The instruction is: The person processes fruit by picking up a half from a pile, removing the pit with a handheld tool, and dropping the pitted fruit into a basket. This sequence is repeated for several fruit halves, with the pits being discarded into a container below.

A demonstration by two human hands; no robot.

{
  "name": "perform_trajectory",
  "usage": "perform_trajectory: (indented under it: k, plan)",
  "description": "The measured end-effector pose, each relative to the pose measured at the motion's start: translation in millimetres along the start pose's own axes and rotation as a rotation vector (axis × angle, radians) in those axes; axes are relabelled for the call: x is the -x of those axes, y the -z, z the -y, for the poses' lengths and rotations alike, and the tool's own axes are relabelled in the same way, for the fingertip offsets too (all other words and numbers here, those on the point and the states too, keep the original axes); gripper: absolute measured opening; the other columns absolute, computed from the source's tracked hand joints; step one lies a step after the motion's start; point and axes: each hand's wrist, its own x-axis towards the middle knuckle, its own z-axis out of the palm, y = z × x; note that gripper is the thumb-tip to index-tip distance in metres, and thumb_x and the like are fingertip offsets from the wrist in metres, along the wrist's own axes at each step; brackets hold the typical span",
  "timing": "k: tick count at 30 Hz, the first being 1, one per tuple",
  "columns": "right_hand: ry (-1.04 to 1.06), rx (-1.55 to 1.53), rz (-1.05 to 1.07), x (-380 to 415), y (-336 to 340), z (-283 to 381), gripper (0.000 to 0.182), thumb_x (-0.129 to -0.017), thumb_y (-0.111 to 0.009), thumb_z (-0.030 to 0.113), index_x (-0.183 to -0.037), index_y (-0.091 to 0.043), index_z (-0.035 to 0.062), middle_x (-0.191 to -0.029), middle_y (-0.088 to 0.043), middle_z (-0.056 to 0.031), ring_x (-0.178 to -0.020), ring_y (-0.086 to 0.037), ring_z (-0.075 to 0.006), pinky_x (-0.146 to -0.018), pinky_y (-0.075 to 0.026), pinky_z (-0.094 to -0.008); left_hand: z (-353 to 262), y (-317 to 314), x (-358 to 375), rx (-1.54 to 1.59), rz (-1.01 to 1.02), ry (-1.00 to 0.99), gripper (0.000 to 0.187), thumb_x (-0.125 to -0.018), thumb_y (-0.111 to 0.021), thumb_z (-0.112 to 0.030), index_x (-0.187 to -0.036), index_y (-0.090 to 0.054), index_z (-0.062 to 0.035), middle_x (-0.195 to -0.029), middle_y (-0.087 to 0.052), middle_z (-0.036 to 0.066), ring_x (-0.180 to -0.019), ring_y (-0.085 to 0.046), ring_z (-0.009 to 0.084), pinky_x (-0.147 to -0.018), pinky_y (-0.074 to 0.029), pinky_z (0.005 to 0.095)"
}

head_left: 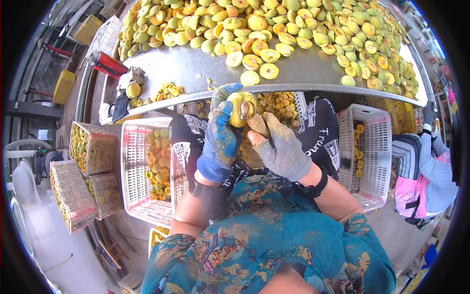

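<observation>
My left hand (220, 134), in a blue glove with crumbs stuck on it, holds a yellow-green halved fruit (241, 109) just below the metal table's (196, 66) front edge. My right hand (280, 146), in a grey glove, is closed with its fingers at the fruit's lower right side. A small shiny metal piece shows at the fruit's cut face, by the right fingertips; its handle is hidden. Many halved fruits (257, 22) are heaped on the table, with a few lying cut side up near the edge.
A white crate (139, 196) with fruit halves stands at my left, another crate (377, 171) at my right. Stacked crates (76, 196) are farther left. A red bottle (108, 64) lies on the table's left end. At the right sits a co-worker (431, 161) in grey and pink.
</observation>
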Motion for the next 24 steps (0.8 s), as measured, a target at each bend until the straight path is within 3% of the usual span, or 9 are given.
perform_trajectory:
  k: [6,12,13,15,19,22,24]
  plan:
    - [0.221,0.086,-0.192,8,-7,8,0.036,-0.087,-0.066,0.025,-0.108,-0.053,-0.0006,-0.077,-0.063,-0.0202,-0.068,-0.063,-0.0405,-0.055,-0.049,-0.0444,-11,-24,22,-0.219,-0.103,-0.148,0.047,-0.090,-0.051,-0.037,-0.121,-0.051,-0.0018,-0.105,-0.061,0.013,-0.097,-0.061,0.0233,-0.088,-0.049,0.0333]
    - [0.275,0.142,-0.197,13,-7,14,0.032,-0.086,-0.066,0.023,-0.105,-0.053,0.0008,-0.074,-0.062,-0.0194,-0.066,-0.062,-0.0406,-0.054,-0.048,-0.0452,0,-16,28,-0.033,-0.079,-0.149,0.039,-0.094,-0.048,-0.034,-0.116,-0.052,-0.0021,-0.105,-0.061,0.011,-0.097,-0.060,0.0201,-0.089,-0.047,0.0313]
    - [0.275,0.142,-0.197,13,-6,16,0.032,-0.086,-0.066,0.023,-0.105,-0.053,0.0008,-0.074,-0.062,-0.0194,-0.066,-0.062,-0.0406,-0.054,-0.048,-0.0452,-2,-16,27,-0.032,-0.079,-0.149,0.039,-0.094,-0.048,-0.034,-0.116,-0.052,-0.0021,-0.105,-0.061,0.011,-0.097,-0.060,0.0201,-0.089,-0.047,0.0313]
    - [0.077,0.116,-0.007,15,-3,20,0.032,-0.084,-0.067,0.021,-0.104,-0.050,0.0021,-0.074,-0.061,-0.0197,-0.067,-0.062,-0.0414,-0.055,-0.048,-0.0464,-5,-15,28,-0.305,-0.048,-0.197,0.034,-0.097,-0.047,-0.031,-0.114,-0.052,-0.0023,-0.105,-0.062,0.010,-0.096,-0.060,0.0193,-0.088,-0.047,0.0304]
    - [0.119,0.116,0.009,20,-10,14,0.032,-0.082,-0.066,0.018,-0.105,-0.049,0.0028,-0.075,-0.062,-0.0201,-0.068,-0.062,-0.0420,-0.057,-0.048,-0.0480,-3,-6,24,-0.344,-0.023,-0.261,0.031,-0.099,-0.045,-0.029,-0.115,-0.051,-0.0028,-0.104,-0.062,0.009,-0.094,-0.060,0.0180,-0.087,-0.048,0.0294]
    - [0.002,0.124,0.100,20,-13,7,0.033,-0.080,-0.065,0.015,-0.105,-0.049,0.0033,-0.076,-0.062,-0.0211,-0.070,-0.062,-0.0424,-0.059,-0.048,-0.0491,-1,-10,25,-0.182,-0.044,-0.143,0.031,-0.102,-0.042,-0.029,-0.118,-0.050,-0.0032,-0.106,-0.062,0.009,-0.095,-0.060,0.0166,-0.087,-0.048,0.0293]
    - [0.018,0.119,0.118,19,-14,2,0.034,-0.078,-0.065,0.014,-0.106,-0.050,0.0035,-0.078,-0.062,-0.0230,-0.074,-0.062,-0.0437,-0.061,-0.048,-0.0500,-2,-18,29,-0.184,-0.204,-0.061,0.040,-0.105,-0.033,-0.036,-0.104,-0.057,-0.0045,-0.093,-0.062,0.004,-0.085,-0.057,0.0112,-0.079,-0.047,0.0260]
